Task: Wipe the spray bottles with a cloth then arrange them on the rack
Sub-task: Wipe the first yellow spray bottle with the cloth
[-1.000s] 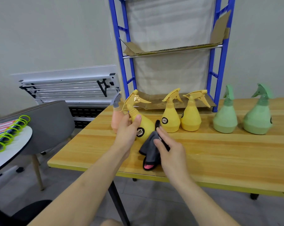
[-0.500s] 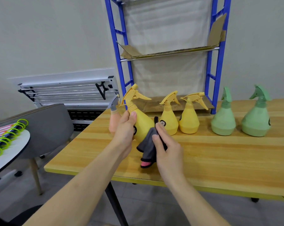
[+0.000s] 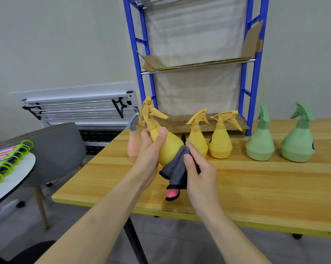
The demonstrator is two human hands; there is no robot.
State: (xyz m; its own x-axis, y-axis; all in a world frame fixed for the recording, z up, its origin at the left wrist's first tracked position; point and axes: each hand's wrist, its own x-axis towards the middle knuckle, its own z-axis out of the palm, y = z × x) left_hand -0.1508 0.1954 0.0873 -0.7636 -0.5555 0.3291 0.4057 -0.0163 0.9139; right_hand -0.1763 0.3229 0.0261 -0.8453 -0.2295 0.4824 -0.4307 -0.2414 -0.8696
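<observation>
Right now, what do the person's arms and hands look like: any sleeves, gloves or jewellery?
Both forearms are bare right up to the bottom edge of the picture; no sleeve shows. The left hand and right hand wear no gloves. No rings, watch or bracelet show on the visible fingers and wrists. The nails look short and unpainted. No markings show.

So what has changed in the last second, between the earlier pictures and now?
The left hand lifted the yellow bottle off the table and tilted it. The right hand kept the grey cloth pressed against its side. The other five bottles stayed standing.
</observation>
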